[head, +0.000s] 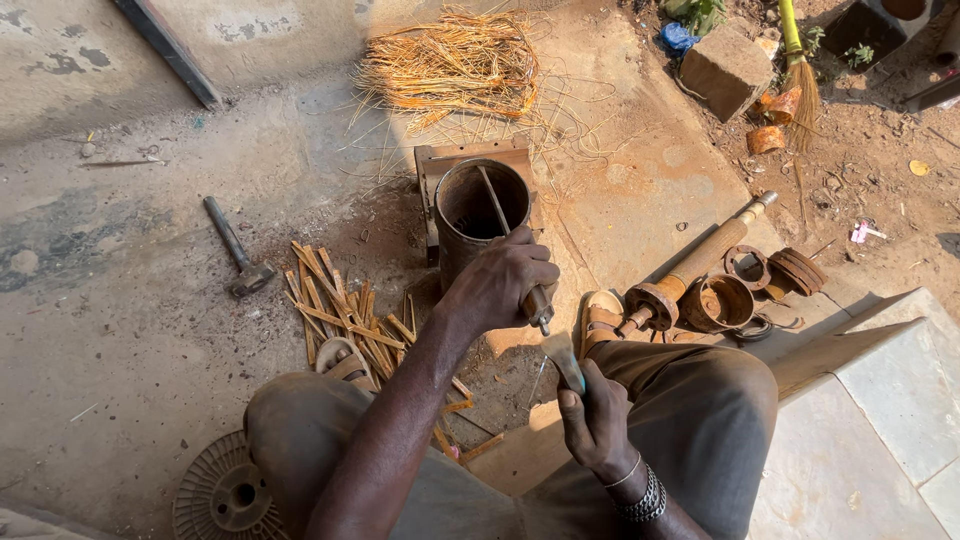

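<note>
Between the knees, left hand [497, 283] gripping handle [538, 305] (upright), right hand [592, 418] holding strip [563, 358], steeply tilted

One hammer [238, 256], one rusty metal cylinder [480, 215], one broom [797, 70], one stone block [726, 68]. Two hands: left [500, 280], right [595, 420]. One pile of straw fibres [450, 68], one round plastic grille [222, 495].

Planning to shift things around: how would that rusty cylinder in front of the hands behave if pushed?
The rusty metal cylinder looks thick-walled, so probably heavy and stiff. It stands upright on a flat base plate, so it should slide rather than roll. Taller than wide, it might tip if shoved near the rim.
</note>
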